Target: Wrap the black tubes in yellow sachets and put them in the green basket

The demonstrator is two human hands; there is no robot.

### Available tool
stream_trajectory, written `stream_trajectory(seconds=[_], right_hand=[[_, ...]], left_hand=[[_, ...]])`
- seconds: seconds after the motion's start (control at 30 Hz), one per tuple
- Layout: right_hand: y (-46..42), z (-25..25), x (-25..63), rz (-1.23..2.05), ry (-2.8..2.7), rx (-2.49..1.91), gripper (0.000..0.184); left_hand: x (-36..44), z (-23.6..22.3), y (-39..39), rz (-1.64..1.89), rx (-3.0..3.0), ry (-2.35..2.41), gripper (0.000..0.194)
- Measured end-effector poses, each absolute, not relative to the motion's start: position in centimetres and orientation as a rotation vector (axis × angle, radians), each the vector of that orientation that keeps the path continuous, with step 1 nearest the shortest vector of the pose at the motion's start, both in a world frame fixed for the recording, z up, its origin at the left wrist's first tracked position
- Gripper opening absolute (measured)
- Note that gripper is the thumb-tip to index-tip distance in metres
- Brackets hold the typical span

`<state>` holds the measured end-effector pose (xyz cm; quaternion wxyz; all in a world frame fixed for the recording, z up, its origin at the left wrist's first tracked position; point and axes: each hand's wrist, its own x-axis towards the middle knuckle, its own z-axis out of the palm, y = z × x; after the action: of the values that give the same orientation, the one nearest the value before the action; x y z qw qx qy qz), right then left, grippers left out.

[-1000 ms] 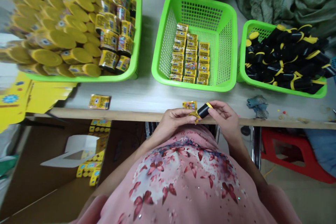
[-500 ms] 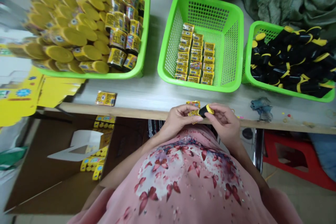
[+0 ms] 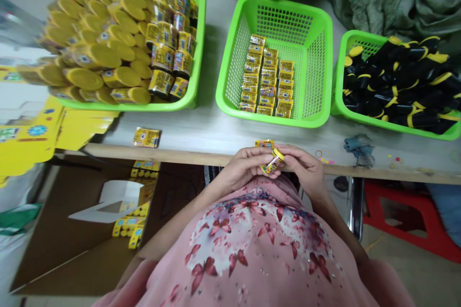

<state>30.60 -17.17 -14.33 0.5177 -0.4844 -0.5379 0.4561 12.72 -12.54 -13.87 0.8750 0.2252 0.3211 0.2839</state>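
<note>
Close to my body at the table's front edge, I hold a small jar (image 3: 272,162) with a yellow cap and a printed yellow wrap around its side. My left hand (image 3: 242,169) is closed on the jar from the left, its thumb lying along the wrap. On the other side, my right hand (image 3: 305,168) grips it near the cap with thumb and fingers. Just beyond the fingers lies a flat stack of printed yellow labels (image 3: 264,144), partly hidden by the hands. Another such label stack (image 3: 146,137) rests further left.
A green basket (image 3: 220,91) with rows of label stacks stands ahead. To the left, a green basket (image 3: 200,43) is heaped with yellow-capped wrapped jars. Black jars with yellow caps fill the right basket (image 3: 396,127). A blue rag (image 3: 359,148) and open carton (image 3: 61,249) are nearby.
The jar's black side is now covered by the printed wrap. It has turned more upright between my hands, and both hands have closed in around it.
</note>
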Motion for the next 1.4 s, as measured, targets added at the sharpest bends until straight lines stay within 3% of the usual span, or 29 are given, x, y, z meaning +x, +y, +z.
stream_trajectory(seconds=[0.23,0.47,0.53,0.63,0.67,0.93,1.13,1.4], right_hand=[[-17.2,-14.2,30.3,1.138,-1.238,-1.294,0.021],[-16.6,-14.7,29.5,0.485,-1.501,-1.606,0.023],[-16.7,-14.7,29.2,0.322,-1.645,-1.560,0.034],[-16.8,-14.9,28.8,0.126,-1.872,-1.429,0.069],[-16.8,-15.1,28.6,0.086,-1.900,-1.392,0.071],[-16.8,-14.9,28.8,0.274,-1.877,-1.263,0.066],[-17.5,-14.5,29.1,0.370,-1.884,-1.224,0.066],[-17.5,-16.1,28.8,0.235,-1.939,-1.239,0.069]], left_hand=[[12.3,-13.9,-13.3,0.659,0.556,0.750,0.029],[13.2,-15.1,-13.0,1.099,1.453,0.993,0.026],[13.4,-15.0,-12.6,1.100,1.372,1.034,0.028],[13.6,-14.4,-12.2,1.025,1.036,0.999,0.041],[13.7,-14.2,-12.2,0.990,0.936,0.955,0.046],[12.7,-14.1,-12.3,0.584,0.477,0.599,0.035],[12.6,-13.8,-12.5,0.589,0.452,0.620,0.029],[13.7,-13.5,-13.0,0.789,0.651,0.905,0.032]])
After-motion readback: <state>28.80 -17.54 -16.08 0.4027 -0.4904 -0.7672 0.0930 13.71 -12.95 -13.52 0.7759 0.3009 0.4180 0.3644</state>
